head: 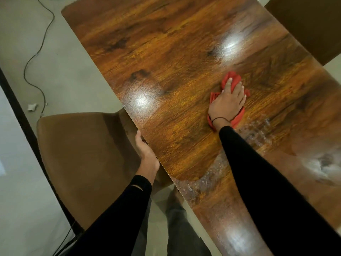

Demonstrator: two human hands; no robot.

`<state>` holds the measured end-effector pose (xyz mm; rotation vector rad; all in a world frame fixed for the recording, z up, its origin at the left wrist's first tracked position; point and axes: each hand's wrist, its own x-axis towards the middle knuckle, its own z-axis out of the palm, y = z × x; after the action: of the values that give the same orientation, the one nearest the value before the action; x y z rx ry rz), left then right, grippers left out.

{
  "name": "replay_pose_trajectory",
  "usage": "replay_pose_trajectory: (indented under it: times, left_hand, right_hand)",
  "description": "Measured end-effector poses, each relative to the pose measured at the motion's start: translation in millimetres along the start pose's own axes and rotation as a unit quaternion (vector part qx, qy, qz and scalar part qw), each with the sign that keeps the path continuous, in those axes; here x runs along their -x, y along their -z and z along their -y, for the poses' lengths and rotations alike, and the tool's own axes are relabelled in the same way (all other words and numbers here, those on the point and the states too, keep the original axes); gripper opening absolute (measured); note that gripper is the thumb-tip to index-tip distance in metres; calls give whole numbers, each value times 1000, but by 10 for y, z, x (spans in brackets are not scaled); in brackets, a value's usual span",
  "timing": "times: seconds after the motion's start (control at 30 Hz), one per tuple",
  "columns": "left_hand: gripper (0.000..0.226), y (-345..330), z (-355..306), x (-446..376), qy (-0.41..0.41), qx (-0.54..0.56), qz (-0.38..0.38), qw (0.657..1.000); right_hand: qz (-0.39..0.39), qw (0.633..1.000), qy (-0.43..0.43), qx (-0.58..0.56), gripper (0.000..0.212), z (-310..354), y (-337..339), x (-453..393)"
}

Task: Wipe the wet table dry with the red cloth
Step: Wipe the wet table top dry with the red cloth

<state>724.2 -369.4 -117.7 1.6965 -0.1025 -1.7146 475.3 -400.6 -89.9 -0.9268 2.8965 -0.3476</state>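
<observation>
At nine o'clock a brown chair (88,154) sits by the table (166,52); the left hand (146,151) holds the table edge, fingers curled under it; at three o'clock the right hand (227,102) lies flat and wide, pressing the red cloth (231,78); the cloth is bunched up; the far side looks dry, I think; water drops (258,130) still shine at five o'clock, so about half is left.

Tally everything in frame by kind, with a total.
Tables: 1, wooden table, wet patches near the person
Chairs: 2, brown chair at left, dark chair at top right
Cloths: 1, red cloth under the right hand
Hands: 2, left hand holds the table edge
Cables: 1, black cable on the floor
Total: 7
</observation>
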Motion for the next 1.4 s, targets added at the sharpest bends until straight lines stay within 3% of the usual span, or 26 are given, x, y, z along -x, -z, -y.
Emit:
replay_pose_trajectory:
  times: [0.1,0.27,0.4,0.57,0.63,0.7,0.8,0.87,0.97,1.03,1.13,1.23,1.4]
  left_hand:
    - [72,-41,-15,63,-15,-13,-16,1000]
    - [80,-37,18,115,-6,-13,19,1000]
    - [76,-44,30,107,-5,-6,29,1000]
    - [75,-63,44,99,-9,-6,31,999]
    - [83,-62,43,113,-13,-24,6,1000]
    - [84,-43,45,123,-20,-40,-15,999]
    - [87,-23,68,126,-11,-45,-16,999]
    - [88,-31,69,127,-11,-46,-11,999]
    - [91,-19,84,95,-11,-52,-1,999]
    - [93,-13,67,82,-8,-58,16,998]
    - [95,-13,55,69,-7,-53,22,998]
    - [95,-11,122,146,-17,-61,5,998]
    - [97,63,227,191,-2,-69,30,997]
  right_hand:
    - [10,1000,16,2,66,137,-47,291]
    - [81,971,224,0,63,378,-90,629]
    - [137,903,407,-25,65,215,-58,933]
    - [163,781,603,-15,55,-408,-50,638]
    - [156,791,591,-4,54,-537,-27,324]
    - [128,843,523,-7,54,-619,27,24]
    - [52,940,338,-22,52,-856,107,-277]
    - [0,984,178,-26,52,-947,123,-278]
    - [-40,999,-34,-16,54,-831,75,-25]
    - [-47,994,-94,-27,55,-650,41,179]
    - [-31,997,-65,-27,56,-358,-6,522]
    - [25,996,86,-27,60,-138,-54,961]
    - [128,911,391,-38,60,-245,-93,1696]
